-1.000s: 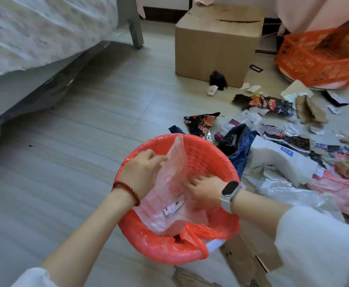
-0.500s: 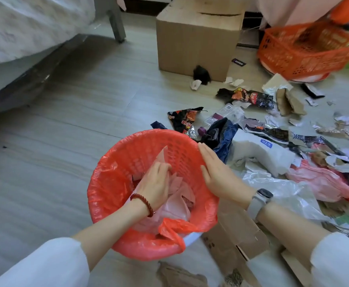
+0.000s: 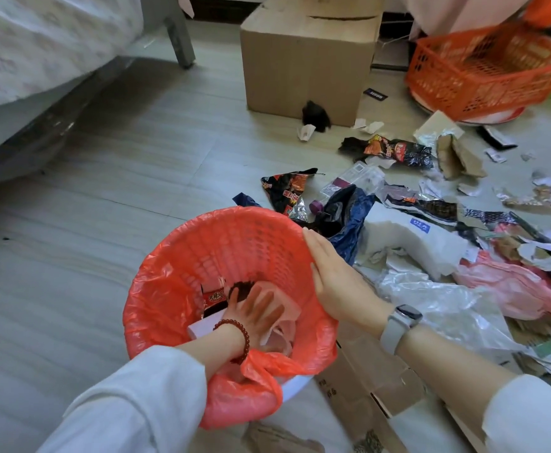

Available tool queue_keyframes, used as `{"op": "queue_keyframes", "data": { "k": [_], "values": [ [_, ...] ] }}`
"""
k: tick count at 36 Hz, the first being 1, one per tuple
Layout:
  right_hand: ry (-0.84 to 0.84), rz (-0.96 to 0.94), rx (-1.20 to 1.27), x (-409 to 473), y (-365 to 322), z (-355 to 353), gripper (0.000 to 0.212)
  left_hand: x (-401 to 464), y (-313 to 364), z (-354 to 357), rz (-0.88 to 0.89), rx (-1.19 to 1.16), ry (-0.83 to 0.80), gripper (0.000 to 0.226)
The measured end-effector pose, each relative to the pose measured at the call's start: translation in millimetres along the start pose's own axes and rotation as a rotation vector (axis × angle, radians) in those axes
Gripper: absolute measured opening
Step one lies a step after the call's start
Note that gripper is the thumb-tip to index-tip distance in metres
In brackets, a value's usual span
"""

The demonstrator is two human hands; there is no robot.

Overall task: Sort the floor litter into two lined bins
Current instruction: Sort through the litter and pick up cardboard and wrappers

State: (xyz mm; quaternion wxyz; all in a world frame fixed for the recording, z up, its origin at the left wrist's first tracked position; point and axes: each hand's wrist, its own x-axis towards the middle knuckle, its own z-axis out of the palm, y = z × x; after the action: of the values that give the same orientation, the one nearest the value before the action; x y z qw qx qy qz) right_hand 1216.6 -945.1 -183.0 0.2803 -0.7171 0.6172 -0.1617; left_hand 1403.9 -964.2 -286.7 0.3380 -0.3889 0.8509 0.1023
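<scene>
A round bin lined with a red plastic bag (image 3: 176,289) stands on the floor in front of me. My left hand (image 3: 254,307) is deep inside it, fingers spread flat, pressing a pale pink plastic bag (image 3: 285,308) down onto wrappers at the bottom. My right hand (image 3: 333,279) lies with straight fingers against the bin's right rim. To the right spreads the floor litter (image 3: 431,223): snack wrappers, white paper, clear and pink plastic, torn cardboard.
A large cardboard box (image 3: 307,57) stands at the back, with an orange mesh basket (image 3: 486,67) to its right. A bed (image 3: 38,44) fills the upper left. Flattened cardboard (image 3: 375,387) lies beside the bin near my right arm.
My left hand has pushed the pink bag from the rim down to the bin's bottom. My right hand came out of the bin and now rests on its right rim.
</scene>
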Motion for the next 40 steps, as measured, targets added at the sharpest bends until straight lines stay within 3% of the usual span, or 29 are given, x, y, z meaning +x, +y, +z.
{"op": "queue_keyframes", "data": {
  "k": [4,8,10,13,17,19,23,26,30,33,37,40],
  "values": [
    [0.002,-0.006,-0.002,-0.3,2.3,-0.9,0.06,0.9,-2.4,-6.9,-0.066,-0.011,-0.078,0.076],
    [0.012,-0.019,-0.022,2.1,4.1,-3.8,0.057,-12.6,-6.0,-44.7,-0.133,-0.294,-0.063,0.061],
    [0.036,-0.018,-0.026,2.9,4.2,-5.0,0.055,-23.0,-12.4,-63.3,-0.144,-0.312,0.061,0.049],
    [0.088,-0.021,0.012,1.2,2.9,-6.9,0.05,-38.0,-20.7,-86.1,-0.193,-0.396,0.374,0.035],
    [0.141,-0.075,0.059,-4.5,3.2,-16.3,0.037,-49.6,-18.0,-113.8,-0.163,-0.55,0.847,0.036],
    [0.172,-0.073,0.067,-6.8,7.7,-28.8,0.032,-49.9,-8.0,-130.4,-0.1,-0.59,0.973,0.042],
    [0.268,-0.019,0.034,-14.6,32.8,-63.7,0.029,-39.6,22.9,-168.8,-0.013,-0.594,1.077,0.033],
    [0.351,0.082,0.014,-29.4,73.1,-89.9,0.028,-20.7,60.9,-197.1,0.073,-0.581,1.027,0.03],
    [0.422,0.259,-0.042,-54.7,134.1,-113.0,0.029,16.4,115.1,-218.1,0.116,-0.566,0.789,0.03],
    [0.229,0.344,-0.126,-79.4,178.6,-113.5,0.038,46.4,147.6,-215.3,0.104,-0.55,0.602,0.032],
    [-0.152,0.358,-0.379,-103.8,223.9,-81.7,0.079,77.7,169.1,-192.9,0.093,-0.467,0.422,0.035],
    [-0.316,0.428,-0.382,-106.9,245.5,-49.9,0.096,91.2,172.4,-172.5,0.072,-0.473,0.359,0.04]
  ]
}}
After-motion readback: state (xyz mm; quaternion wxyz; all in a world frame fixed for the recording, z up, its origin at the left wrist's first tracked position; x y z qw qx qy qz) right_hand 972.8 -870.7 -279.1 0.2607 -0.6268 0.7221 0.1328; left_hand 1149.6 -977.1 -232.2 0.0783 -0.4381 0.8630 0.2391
